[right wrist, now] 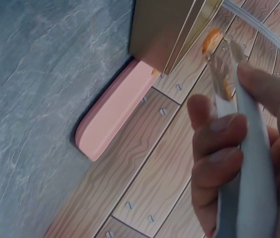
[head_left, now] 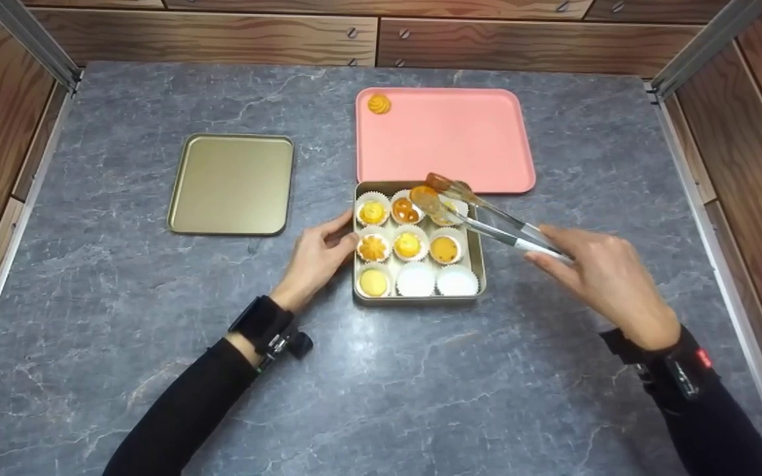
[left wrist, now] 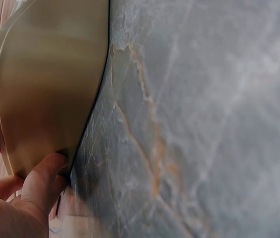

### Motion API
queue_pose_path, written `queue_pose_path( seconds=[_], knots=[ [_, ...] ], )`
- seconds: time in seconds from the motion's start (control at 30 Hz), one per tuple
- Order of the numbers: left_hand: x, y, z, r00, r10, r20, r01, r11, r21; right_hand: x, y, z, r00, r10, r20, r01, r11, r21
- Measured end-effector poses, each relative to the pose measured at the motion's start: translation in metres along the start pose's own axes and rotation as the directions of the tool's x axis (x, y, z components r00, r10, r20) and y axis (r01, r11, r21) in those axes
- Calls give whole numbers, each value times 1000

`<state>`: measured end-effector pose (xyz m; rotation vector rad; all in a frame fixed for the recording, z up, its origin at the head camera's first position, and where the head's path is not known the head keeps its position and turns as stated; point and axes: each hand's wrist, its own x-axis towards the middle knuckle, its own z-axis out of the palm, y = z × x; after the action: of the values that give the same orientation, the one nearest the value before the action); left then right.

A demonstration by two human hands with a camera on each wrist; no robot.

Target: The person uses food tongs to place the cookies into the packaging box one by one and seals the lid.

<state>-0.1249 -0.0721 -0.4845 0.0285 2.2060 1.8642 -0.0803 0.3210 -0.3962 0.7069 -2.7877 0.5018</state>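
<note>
My right hand (head_left: 609,284) grips a pair of tongs (right wrist: 253,168), thumb on one side and fingers curled round the other. At the tongs' brownish tips, above the tin's back row, is an orange pastry (right wrist: 212,42). The shallow gold tin (head_left: 480,264) holds rows of white paper cups, most with small yellow or orange pastries (head_left: 408,244). Two front cups (head_left: 415,281) show only white paper. My left hand (head_left: 315,261) rests on the tin's left side; in the left wrist view its fingers (left wrist: 43,173) press the outer wall, low down.
Behind the tin lies a pink tray (head_left: 447,139), with a swirled yellow pastry (head_left: 379,104) in its back left corner. A square gold lid (head_left: 232,185) lies to the left on the grey marbled table (head_left: 222,396). Wood-patterned panels (head_left: 222,36) border the table at the back and sides.
</note>
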Motion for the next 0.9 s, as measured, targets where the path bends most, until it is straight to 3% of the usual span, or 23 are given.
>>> queue_pose_path(
  seconds=[0.3, 0.6, 0.9],
  knots=[
    [0, 0, 1, 1000, 19, -6, -20, 999, -41, -6, 5, -7, 992, -76, 103, 79, 997, -21],
    [0, 0, 0, 1000, -5, 2, 5, 1000, -12, -10, 7, -14, 975, -77, 208, 74, 997, 25],
    [0, -1, 0, 1000, -4, 2, 4, 1000, -19, -13, 10, -18, 959, -134, 250, 126, 991, 49]
  ],
)
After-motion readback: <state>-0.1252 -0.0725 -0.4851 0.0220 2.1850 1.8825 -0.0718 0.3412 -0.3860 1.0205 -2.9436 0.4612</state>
